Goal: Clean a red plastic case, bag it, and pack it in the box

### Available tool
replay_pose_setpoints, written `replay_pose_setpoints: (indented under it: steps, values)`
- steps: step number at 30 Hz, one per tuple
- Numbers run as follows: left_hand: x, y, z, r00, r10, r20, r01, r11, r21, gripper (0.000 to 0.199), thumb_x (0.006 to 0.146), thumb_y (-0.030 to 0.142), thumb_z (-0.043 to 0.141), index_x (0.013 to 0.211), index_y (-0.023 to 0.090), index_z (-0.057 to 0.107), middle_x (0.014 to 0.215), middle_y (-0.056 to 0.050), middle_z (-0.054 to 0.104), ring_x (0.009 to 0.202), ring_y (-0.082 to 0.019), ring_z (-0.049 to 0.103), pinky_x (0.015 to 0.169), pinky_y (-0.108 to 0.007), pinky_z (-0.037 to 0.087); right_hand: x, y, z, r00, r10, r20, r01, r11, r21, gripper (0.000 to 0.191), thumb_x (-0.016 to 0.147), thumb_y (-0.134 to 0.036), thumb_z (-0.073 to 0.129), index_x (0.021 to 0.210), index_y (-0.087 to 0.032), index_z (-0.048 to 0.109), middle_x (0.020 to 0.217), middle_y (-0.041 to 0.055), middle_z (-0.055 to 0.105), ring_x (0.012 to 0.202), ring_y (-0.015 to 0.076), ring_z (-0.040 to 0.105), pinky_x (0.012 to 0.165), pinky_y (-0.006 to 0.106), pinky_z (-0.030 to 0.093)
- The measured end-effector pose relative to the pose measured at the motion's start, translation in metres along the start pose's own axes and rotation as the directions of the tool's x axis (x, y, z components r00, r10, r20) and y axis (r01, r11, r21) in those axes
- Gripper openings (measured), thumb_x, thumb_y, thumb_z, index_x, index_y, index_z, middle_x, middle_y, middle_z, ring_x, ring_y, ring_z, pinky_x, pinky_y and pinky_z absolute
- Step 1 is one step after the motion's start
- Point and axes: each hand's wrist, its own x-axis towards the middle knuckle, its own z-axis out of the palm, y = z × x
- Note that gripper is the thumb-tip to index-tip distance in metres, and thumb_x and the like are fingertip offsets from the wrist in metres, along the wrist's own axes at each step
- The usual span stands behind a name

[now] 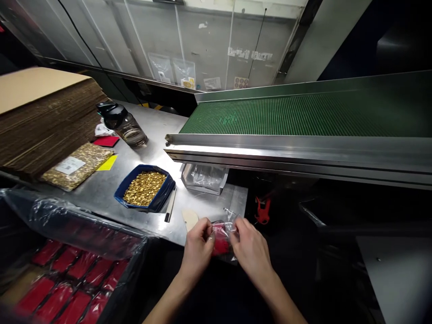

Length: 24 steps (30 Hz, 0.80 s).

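Both hands are pinching a small clear plastic bag (225,240) with a red item inside it, holding it just over the near edge of the steel table (101,191). The left hand (198,247) is gripping the bag's left side, fingers curled closed on the film; the right hand (251,249) is clasping the right side and top edge the same way, fingertips (236,230) pressing the plastic. The two hands are sitting close together with the bag between them.

Just beyond the left hand, a pale flat piece (189,219) is lying on the table. Farther back, a blue tray (146,188) is holding small gold pieces, and an open clear bag (203,177) is resting under the green conveyor belt (297,114). At lower left, a plastic-lined box (64,274) is holding rows of red packets. A dark bottle (124,124) is lying near a stack of flattened cardboard (40,117).
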Motion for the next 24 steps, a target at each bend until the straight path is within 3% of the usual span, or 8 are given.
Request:
replay_pose_setpoints:
  steps: [4, 7, 9, 12, 15, 18, 21, 24]
  values:
    - [-0.014, -0.007, -0.028, 0.935, -0.109, 0.336, 0.124, 0.992, -0.024, 0.014, 0.074, 0.016, 0.061, 0.072, 0.022, 0.048, 0.070, 0.004, 0.045, 0.068, -0.015, 0.041, 0.062, -0.025, 0.031, 0.016, -0.009, -0.014, 0.983, -0.008, 0.182, -0.032, 0.976, 0.213, 0.010, 0.084, -0.022, 0.063, 0.074, -0.024, 0.060, 0.066, -0.0031, 0.059, 0.062, 0.0158, 0.056, 0.058, 0.025, 0.037]
    - [-0.029, -0.028, -0.063, 0.882, -0.255, 0.397, 0.329, 0.935, -0.131, 0.026, 0.074, 0.028, 0.076, 0.074, 0.020, 0.051, 0.069, 0.005, 0.042, 0.065, -0.013, 0.035, 0.059, -0.024, 0.028, 0.007, 0.009, -0.026, 0.854, -0.223, 0.471, -0.023, 0.886, 0.462, 0.029, 0.074, -0.028, 0.080, 0.100, -0.026, 0.068, 0.095, -0.0017, 0.072, 0.084, 0.0177, 0.066, 0.071, 0.023, 0.048]
    - [-0.040, -0.044, -0.085, 0.866, -0.336, 0.370, 0.429, 0.879, -0.207, 0.036, 0.074, 0.037, 0.082, 0.074, 0.020, 0.050, 0.067, 0.006, 0.040, 0.062, -0.012, 0.032, 0.057, -0.023, 0.025, -0.010, 0.028, -0.019, 0.757, -0.198, 0.622, -0.220, 0.820, 0.529, 0.027, 0.082, -0.042, 0.078, 0.098, -0.022, 0.068, 0.090, 0.0009, 0.072, 0.078, 0.0163, 0.066, 0.066, 0.022, 0.048]
    - [-0.056, -0.064, -0.101, 0.833, -0.425, 0.353, 0.535, 0.779, -0.325, 0.048, 0.076, 0.050, 0.084, 0.075, 0.021, 0.046, 0.065, 0.007, 0.042, 0.058, -0.010, 0.032, 0.055, -0.022, 0.025, -0.041, 0.047, 0.015, 0.684, 0.009, 0.729, -0.540, 0.678, 0.498, 0.047, 0.090, -0.063, 0.066, 0.087, -0.016, 0.066, 0.073, 0.0025, 0.070, 0.050, 0.0100, 0.058, 0.048, 0.019, 0.036]
    - [-0.062, -0.074, -0.095, 0.804, -0.493, 0.334, 0.594, 0.696, -0.402, 0.052, 0.074, 0.055, 0.085, 0.078, 0.021, 0.046, 0.063, 0.008, 0.043, 0.054, -0.008, 0.031, 0.052, -0.020, 0.023, -0.061, 0.044, 0.057, 0.678, 0.156, 0.718, -0.711, 0.386, 0.587, 0.061, 0.078, -0.074, 0.074, 0.089, -0.015, 0.064, 0.083, 0.0046, 0.071, 0.047, 0.0071, 0.055, 0.044, 0.019, 0.036]
    - [-0.057, -0.073, -0.083, 0.811, -0.506, 0.294, 0.585, 0.693, -0.420, 0.053, 0.072, 0.056, 0.086, 0.080, 0.021, 0.047, 0.061, 0.008, 0.048, 0.051, -0.007, 0.033, 0.052, -0.020, 0.022, -0.064, 0.032, 0.085, 0.667, 0.268, 0.695, -0.740, 0.131, 0.660, 0.060, 0.072, -0.071, 0.081, 0.086, -0.017, 0.060, 0.076, -0.0012, 0.063, 0.045, 0.0043, 0.045, 0.043, 0.018, 0.033]
    - [-0.046, -0.071, -0.074, 0.839, -0.476, 0.264, 0.543, 0.764, -0.348, 0.057, 0.069, 0.062, 0.085, 0.080, 0.020, 0.049, 0.060, 0.006, 0.051, 0.052, -0.008, 0.036, 0.053, -0.021, 0.023, -0.059, 0.029, 0.089, 0.700, 0.323, 0.637, -0.689, 0.073, 0.721, 0.055, 0.072, -0.065, 0.085, 0.087, -0.018, 0.061, 0.070, -0.0046, 0.056, 0.046, 0.0038, 0.038, 0.042, 0.017, 0.029]
    - [-0.040, -0.072, -0.070, 0.870, -0.432, 0.237, 0.480, 0.852, -0.209, 0.054, 0.072, 0.065, 0.080, 0.078, 0.019, 0.052, 0.059, 0.007, 0.047, 0.053, -0.010, 0.036, 0.054, -0.022, 0.023, -0.053, 0.036, 0.071, 0.771, 0.356, 0.528, -0.595, 0.107, 0.797, 0.048, 0.076, -0.058, 0.085, 0.100, -0.018, 0.069, 0.090, 0.0023, 0.069, 0.067, 0.0107, 0.059, 0.055, 0.020, 0.046]
